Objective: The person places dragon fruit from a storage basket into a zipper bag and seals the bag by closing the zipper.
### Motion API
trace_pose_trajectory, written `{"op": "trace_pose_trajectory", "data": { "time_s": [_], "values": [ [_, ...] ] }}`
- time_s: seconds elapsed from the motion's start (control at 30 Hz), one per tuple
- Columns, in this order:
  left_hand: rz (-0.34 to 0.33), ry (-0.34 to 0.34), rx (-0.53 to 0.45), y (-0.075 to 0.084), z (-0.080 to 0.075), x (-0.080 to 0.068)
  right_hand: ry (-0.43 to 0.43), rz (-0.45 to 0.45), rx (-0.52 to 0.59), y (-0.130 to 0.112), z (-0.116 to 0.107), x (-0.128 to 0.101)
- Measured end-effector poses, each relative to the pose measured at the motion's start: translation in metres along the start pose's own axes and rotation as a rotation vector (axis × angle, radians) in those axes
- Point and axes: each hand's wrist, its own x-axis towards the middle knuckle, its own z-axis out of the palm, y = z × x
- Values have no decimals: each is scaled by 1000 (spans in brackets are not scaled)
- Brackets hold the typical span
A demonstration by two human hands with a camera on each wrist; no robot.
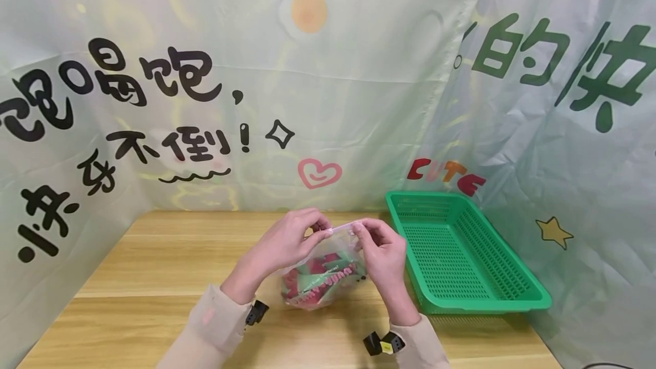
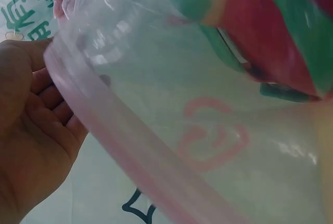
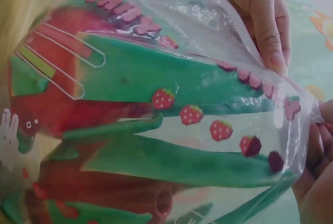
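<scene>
A clear plastic zip bag (image 1: 323,283) with pink lettering stands on the table between the two hands. My left hand (image 1: 292,238) pinches the left part of its top edge between thumb and fingers. At the right end of that edge, the right hand (image 1: 381,252) pinches it too. In the left wrist view a pink strip (image 2: 125,130) runs along the bag's mouth. Red and green soft-looking pieces (image 3: 171,73) fill the bag, seen through its clear wall. Small strawberries (image 3: 191,115) are printed on that wall in the right wrist view.
A green perforated plastic basket (image 1: 430,305) stands on the wooden table (image 1: 169,266), to the right of the right hand. Printed cloth (image 1: 359,101) hangs behind the table and along both sides. Small black devices (image 1: 257,313) are worn at both wrists.
</scene>
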Motion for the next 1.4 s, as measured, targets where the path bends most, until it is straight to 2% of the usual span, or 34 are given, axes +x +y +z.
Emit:
{"op": "trace_pose_trajectory", "data": {
  "time_s": [0.2, 0.57, 0.87, 1.1, 1.4],
  "values": [
    [0, 31, -20, -2, 1, -4, -3, -4, -18, -2, 1, 0],
    [-33, 74, -34, -6, 7, -11, 1, 58, -47, -3, 0, -2],
    [-38, 96, -68, -11, 10, -18, 0, 67, -53, -2, 0, -2],
    [-28, 122, -19, -9, 12, -20, -14, 57, -50, -3, 0, -2],
    [-78, 115, 68, -3, 16, -20, 8, 14, -81, 0, 0, -2]
  ]
}}
